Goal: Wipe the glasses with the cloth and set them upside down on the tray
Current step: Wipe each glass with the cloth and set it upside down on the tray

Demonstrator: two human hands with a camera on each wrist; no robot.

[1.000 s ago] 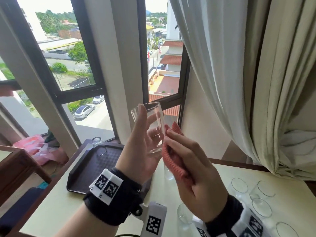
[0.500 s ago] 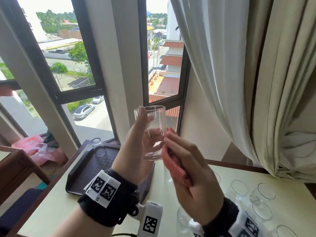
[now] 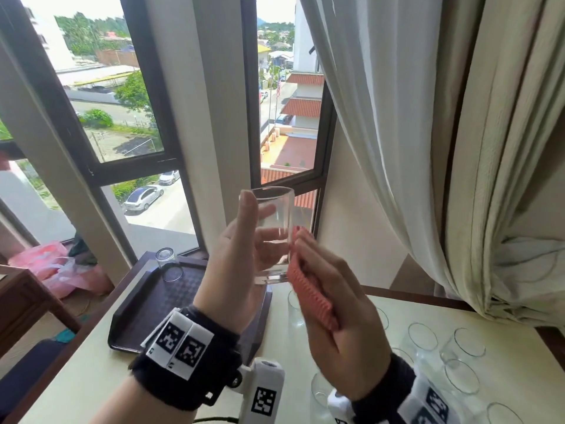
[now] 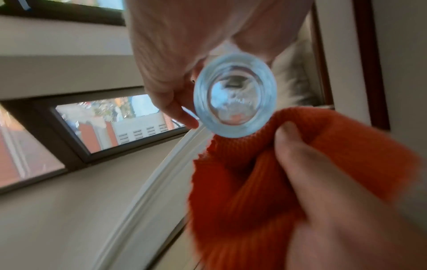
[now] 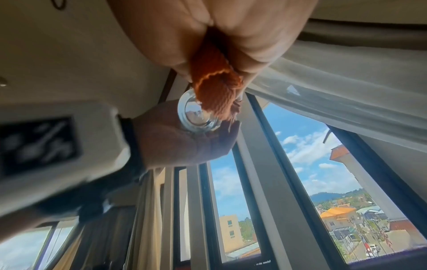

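My left hand (image 3: pixel 244 249) holds a clear glass (image 3: pixel 275 228) upright in front of the window, thumb and fingers round its side. The left wrist view shows the glass's thick base (image 4: pixel 234 95) from below. My right hand (image 3: pixel 333 298) grips an orange-red knitted cloth (image 3: pixel 308 289) and presses it against the glass's right side near the base. From the right wrist, the cloth (image 5: pixel 215 87) overlaps the glass base (image 5: pixel 196 115). A dark tray (image 3: pixel 146 304) lies on the table below, with one glass (image 3: pixel 168 264) upside down at its far edge.
Several upright empty glasses (image 3: pixel 461 353) stand on the cream table (image 3: pixel 76 384) at the right and beneath my hands. A curtain (image 3: pixel 412 133) hangs at the right, with windows behind. A wooden chair (image 3: pixel 27 298) and pink bags (image 3: pixel 49 261) sit left of the table.
The glass has tilted from leaning left to upright and sits slightly lower. My right hand with the cloth has slid down toward the glass's base.
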